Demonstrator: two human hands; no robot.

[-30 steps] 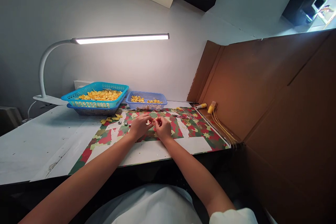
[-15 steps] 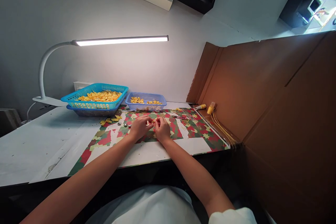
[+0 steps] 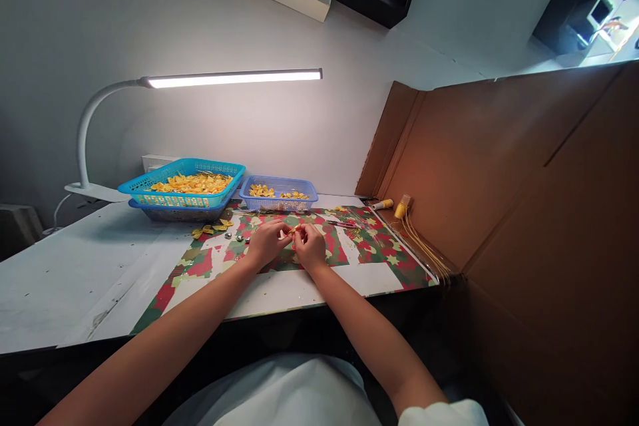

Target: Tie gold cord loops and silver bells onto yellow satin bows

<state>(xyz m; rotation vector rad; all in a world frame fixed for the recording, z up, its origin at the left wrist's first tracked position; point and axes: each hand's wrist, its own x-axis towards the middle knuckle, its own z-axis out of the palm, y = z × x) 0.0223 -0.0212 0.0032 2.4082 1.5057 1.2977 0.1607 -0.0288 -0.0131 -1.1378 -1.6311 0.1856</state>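
Observation:
My left hand (image 3: 267, 243) and my right hand (image 3: 309, 245) meet over the patterned sheet (image 3: 367, 239). Fingertips of both are pinched on a small yellow ribbon-like piece (image 3: 294, 230), mostly hidden by the fingers. Left of my left hand lie several small shiny silver pieces (image 3: 228, 235), with loose yellow bow-like pieces (image 3: 212, 228) behind them. Beyond my right hand is a thin reddish tool (image 3: 343, 223), too small to make out.
A turquoise basket (image 3: 144, 198) of yellow pieces sits on a blue one at the back left. Beside it stands a smaller periwinkle basket (image 3: 279, 204). A lamp (image 3: 234, 78) hangs over the table. Gold cords (image 3: 424, 247) and a tall cardboard wall (image 3: 499, 173) border the right side.
My fingers have shifted slightly around the yellow piece, and more of it looks orange-yellow now. The whole view has moved a little; both hands stay together in the same place.

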